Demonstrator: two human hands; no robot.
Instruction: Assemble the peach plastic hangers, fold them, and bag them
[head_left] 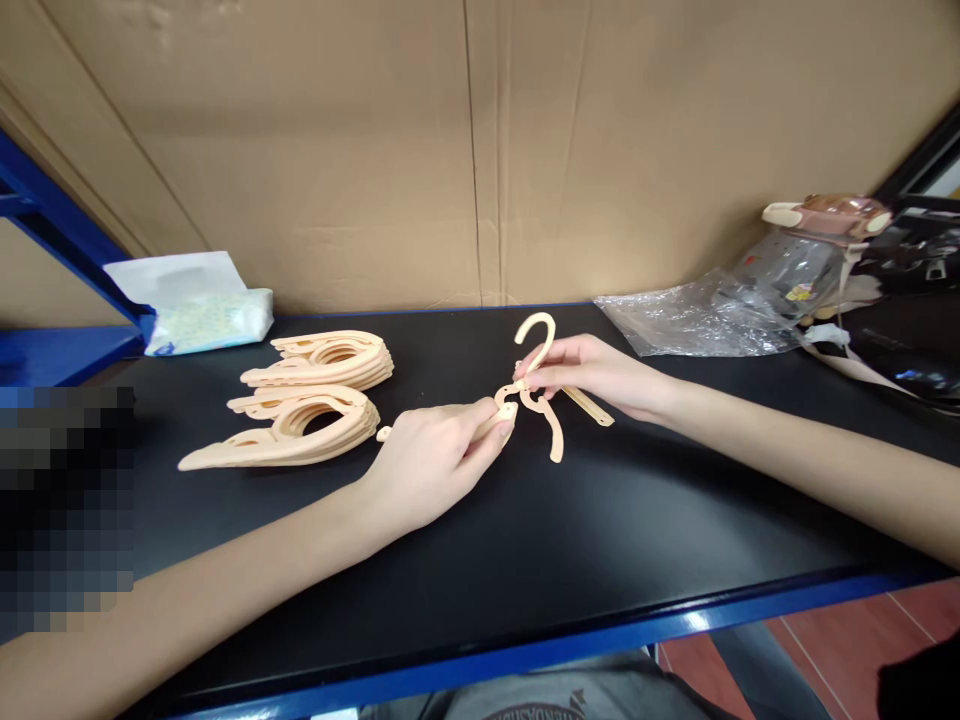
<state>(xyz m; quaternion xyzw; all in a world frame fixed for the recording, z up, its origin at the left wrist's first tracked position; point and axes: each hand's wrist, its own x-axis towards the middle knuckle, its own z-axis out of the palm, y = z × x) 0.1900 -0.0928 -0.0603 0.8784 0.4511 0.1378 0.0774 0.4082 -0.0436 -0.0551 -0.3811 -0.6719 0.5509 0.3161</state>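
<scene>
Over the middle of the black table, my right hand point(589, 375) pinches a peach plastic folding hanger point(553, 430) just below its curved hook, which points up. A short curved arm of the hanger hangs down, and a straight slat shows under my fingers. My left hand point(442, 455) is closed around a peach hanger arm point(508, 411); its end sticks out between thumb and fingers, right against the hanger's joint. Whether the two pieces are joined I cannot tell. Left of my left hand lie two stacks of folded peach hangers, a nearer stack point(341, 430) and a farther stack point(379, 365).
A tissue pack point(214, 318) sits at the back left. At the back right are a crumpled clear plastic bag point(690, 315), a clear bottle with a pink lid point(802, 265) and a black bag point(900, 340). Cardboard point(337, 150) stands behind the black table point(600, 540), which has a blue front edge.
</scene>
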